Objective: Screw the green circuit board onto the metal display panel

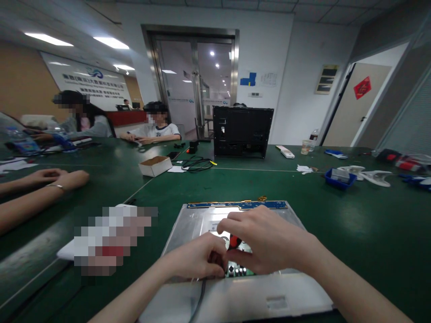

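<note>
Beyond the fingers, to the right, a blue tray [337,183] holds a greyish block [340,175]; to the left stands an open box [155,168], contents unclear. The right hand [269,237] pinches a red-black driver [235,242] over the board [240,272], its handle slanting, tip hidden. The left hand's [198,255] fingers curl just beside it; I cannot tell what they pinch.

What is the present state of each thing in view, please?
Red-and-black tool: held in right hand
Silver metal panel: lying flat, green circuit board exposed
Rectangular white cardboard box: open
Black rectangular device: standing upright
Pale door with red diamond: open
White ceiling light: lit
</note>
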The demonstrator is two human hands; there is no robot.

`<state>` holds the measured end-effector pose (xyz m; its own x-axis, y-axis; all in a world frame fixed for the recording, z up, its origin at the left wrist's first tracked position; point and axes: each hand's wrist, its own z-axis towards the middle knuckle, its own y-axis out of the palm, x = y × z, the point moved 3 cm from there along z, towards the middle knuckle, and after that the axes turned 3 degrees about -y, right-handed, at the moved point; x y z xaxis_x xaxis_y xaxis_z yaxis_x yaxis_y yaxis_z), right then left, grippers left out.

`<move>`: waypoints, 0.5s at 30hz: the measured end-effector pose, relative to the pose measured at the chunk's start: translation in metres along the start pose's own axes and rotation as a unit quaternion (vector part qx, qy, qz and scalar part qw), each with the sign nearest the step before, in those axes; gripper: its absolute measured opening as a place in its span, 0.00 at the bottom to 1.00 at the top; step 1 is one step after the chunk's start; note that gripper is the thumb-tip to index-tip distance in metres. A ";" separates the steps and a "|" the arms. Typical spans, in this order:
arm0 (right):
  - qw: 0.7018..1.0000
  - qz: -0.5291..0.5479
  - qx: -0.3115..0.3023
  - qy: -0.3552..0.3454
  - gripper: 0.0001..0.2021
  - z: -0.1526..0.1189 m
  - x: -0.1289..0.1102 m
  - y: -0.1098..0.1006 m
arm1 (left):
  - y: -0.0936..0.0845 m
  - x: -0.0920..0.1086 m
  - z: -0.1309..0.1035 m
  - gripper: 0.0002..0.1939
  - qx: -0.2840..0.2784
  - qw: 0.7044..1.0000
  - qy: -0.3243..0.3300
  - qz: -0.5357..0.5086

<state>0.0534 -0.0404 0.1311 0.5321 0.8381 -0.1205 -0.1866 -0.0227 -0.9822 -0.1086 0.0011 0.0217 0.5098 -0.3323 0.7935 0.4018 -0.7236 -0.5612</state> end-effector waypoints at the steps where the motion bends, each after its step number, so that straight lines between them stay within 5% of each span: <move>1: 1.000 0.002 0.000 -0.006 0.11 0.000 0.000 0.000 | -0.001 0.000 0.000 0.03 0.002 1.000 0.000 0.011; 15: 0.998 -0.045 0.039 0.013 0.05 0.006 -0.001 0.009 | 0.002 -0.008 0.002 0.07 -0.002 0.999 -0.026 -0.019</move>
<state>0.0463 -0.0386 0.1236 0.5708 0.8202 -0.0378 -0.2006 0.0946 -0.9751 -0.1099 0.0037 0.0135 0.5333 -0.2733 0.8006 0.4183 -0.7374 -0.5304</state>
